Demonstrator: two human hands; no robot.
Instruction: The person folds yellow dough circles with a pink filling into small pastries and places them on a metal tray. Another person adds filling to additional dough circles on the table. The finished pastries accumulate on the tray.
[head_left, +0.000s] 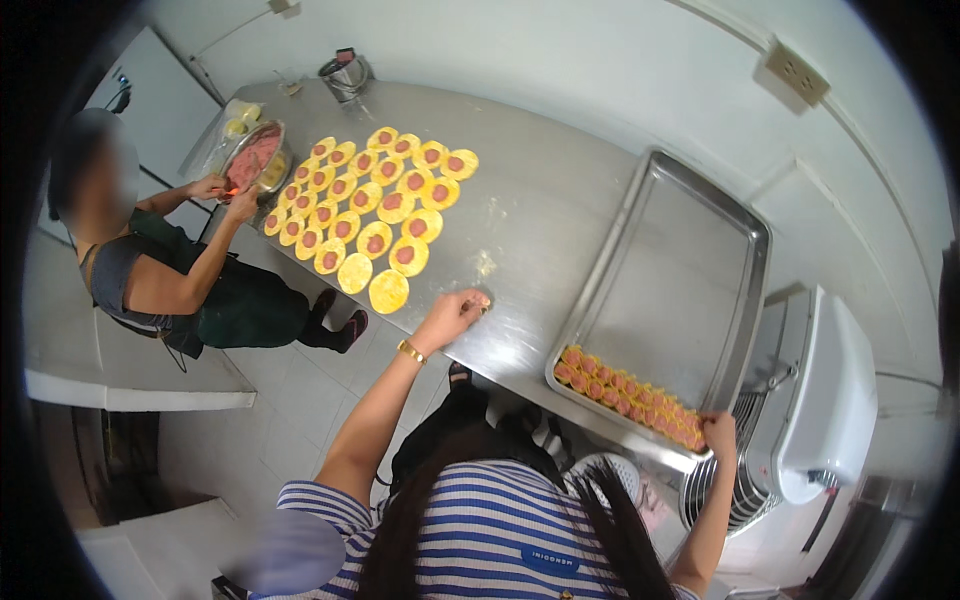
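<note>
Bit at L hand's fingertips too small to ID; R hand's fingers partly hidden at tray corner, so can't tell if on rim or filled pcs. Co-worker's face blurred, orange tool too small to ID, bowl partly behind their hands. Wearer's legs partly hidden by shirt & hair; steel unit lower R cut off at pic edge.

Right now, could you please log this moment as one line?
left hand: over table; right hand: at tray corner; dumplings: along tray's near end
</note>
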